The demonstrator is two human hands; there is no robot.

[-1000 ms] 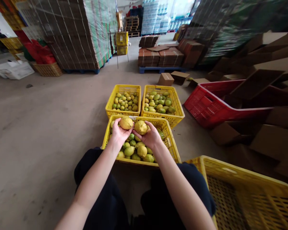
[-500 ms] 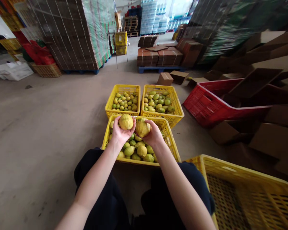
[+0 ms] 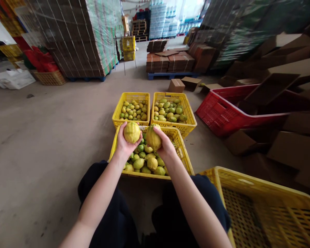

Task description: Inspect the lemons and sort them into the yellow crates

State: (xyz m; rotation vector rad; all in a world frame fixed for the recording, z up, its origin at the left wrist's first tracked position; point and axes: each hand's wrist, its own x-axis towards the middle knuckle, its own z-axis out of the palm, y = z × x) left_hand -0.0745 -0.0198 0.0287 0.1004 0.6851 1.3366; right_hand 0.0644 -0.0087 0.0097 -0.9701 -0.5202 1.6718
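A round, bumpy yellow fruit (image 3: 132, 132) rests in my left hand (image 3: 124, 144), whose fingers curl round it. My right hand (image 3: 165, 144) grips a second yellow fruit (image 3: 153, 137), its thumb over the top. Both hands are above the near yellow crate (image 3: 184, 151), which holds several green and yellow fruits (image 3: 152, 163). Just beyond it stand two more crates side by side: the back left crate (image 3: 115, 113) with smaller fruits and the back right crate (image 3: 191, 115) with larger, greener ones. My hands hide part of the near crate.
At the lower right is a big yellow crate (image 3: 260, 184). A red crate (image 3: 214, 113) with cardboard boxes (image 3: 291, 148) around it stands on the right. Flattened cartons on a blue pallet (image 3: 170, 75) and wrapped stacks (image 3: 67, 38) are farther back.
My left hand has shifted slightly left, and the fruit in it is turned and shows a different side. The right hand's fruit has also turned a little, with the thumb now higher on it.
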